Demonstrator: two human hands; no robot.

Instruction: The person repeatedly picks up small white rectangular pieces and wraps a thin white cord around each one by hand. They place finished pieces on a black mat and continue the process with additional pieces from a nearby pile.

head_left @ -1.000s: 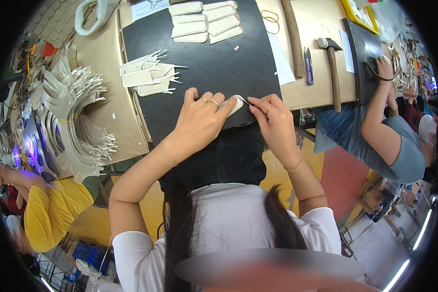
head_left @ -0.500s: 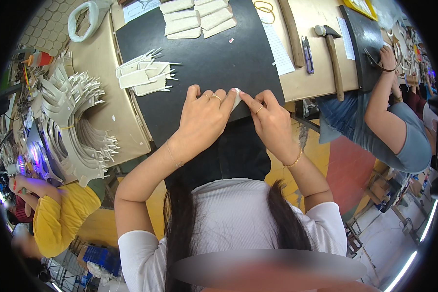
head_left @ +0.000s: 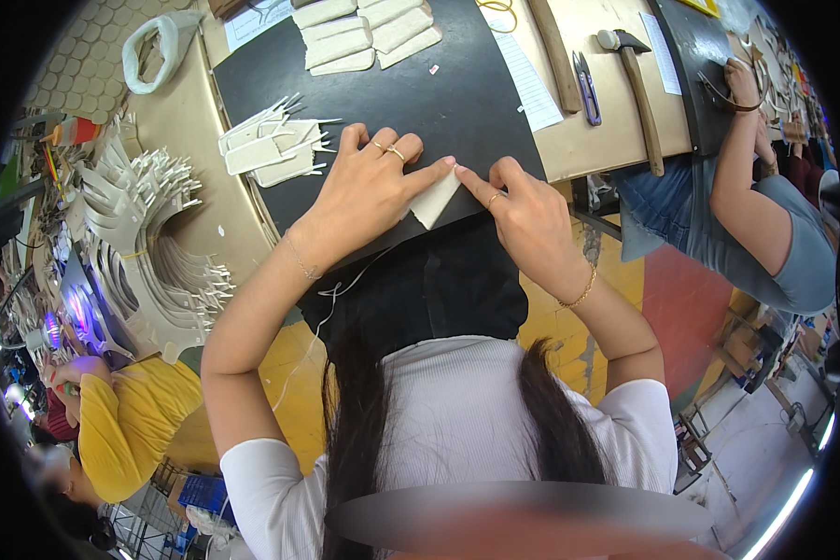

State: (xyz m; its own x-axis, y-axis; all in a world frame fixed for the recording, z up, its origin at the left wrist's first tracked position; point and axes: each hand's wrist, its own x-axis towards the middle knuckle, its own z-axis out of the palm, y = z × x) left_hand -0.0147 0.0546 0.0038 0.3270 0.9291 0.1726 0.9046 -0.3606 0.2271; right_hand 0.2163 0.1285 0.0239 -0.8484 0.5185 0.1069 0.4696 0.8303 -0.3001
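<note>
At the near edge of the black work board, a small off-white flat fabric-like piece sits tilted between my hands. My left hand is closed on its upper left side, thumb and index finger together, with the other fingers bent above the board. My right hand has its index fingertip pressed at the top corner of the piece, meeting the left fingertips; its other fingers are curled. The right thumb is mostly hidden. To the left on the board lies a pile of similar off-white pieces with thin strips.
Stacked off-white padded pieces are at the board's far side. To the right lie purple-handled snips and a hammer. Bundled curved off-white parts fill the left. Co-workers sit on both sides. A thin white cord hangs below my left wrist.
My left hand has shifted left, exposing more of the off-white piece. The right hand still touches its corner. A white cord now shows below my left wrist. The view has shifted slightly.
</note>
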